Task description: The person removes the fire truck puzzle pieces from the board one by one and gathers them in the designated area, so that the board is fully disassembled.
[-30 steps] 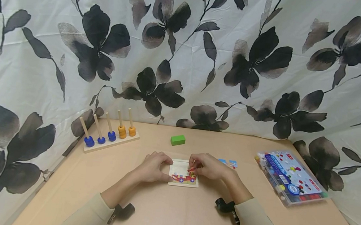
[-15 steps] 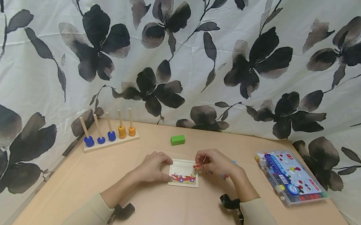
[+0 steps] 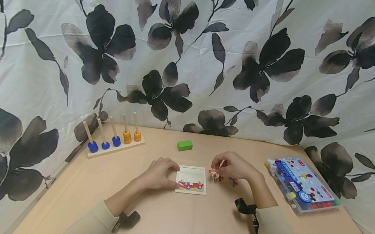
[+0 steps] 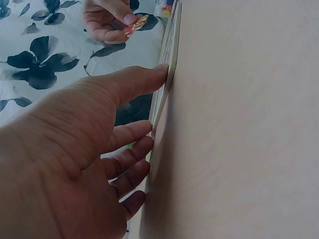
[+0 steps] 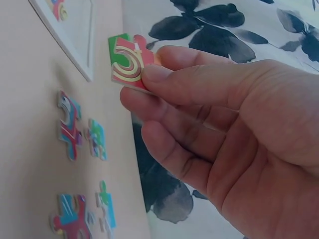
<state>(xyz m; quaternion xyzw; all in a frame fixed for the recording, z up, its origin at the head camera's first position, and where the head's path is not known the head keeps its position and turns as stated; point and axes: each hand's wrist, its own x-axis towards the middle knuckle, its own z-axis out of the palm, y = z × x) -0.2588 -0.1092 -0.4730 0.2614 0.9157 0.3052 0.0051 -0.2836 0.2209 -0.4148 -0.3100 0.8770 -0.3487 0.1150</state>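
A small wooden puzzle tray (image 3: 190,173) lies on the table, its lower part filled by pieces with a red car picture (image 3: 191,186). My left hand (image 3: 160,173) rests at the tray's left side; thumb tip and fingertips touch its edge. To the right of the tray, my right hand (image 3: 237,166) pinches a puzzle piece (image 5: 128,62) between thumb and fingers. That piece is red and green with a yellow and brown ring pattern. Several loose puzzle pieces (image 5: 70,124) lie on the table below the right hand, partly hidden by it in the head view.
A green block (image 3: 184,145) sits behind the tray. At the back left stands a wooden peg stand (image 3: 116,149) with blue and orange rings. A clear plastic case (image 3: 303,184) of colourful parts lies at the right. A flowered cloth (image 3: 213,59) hangs behind the table.
My right hand has moved from over the tray's right side out to the right, carrying the puzzle piece. The left hand and the tray have stayed in place.
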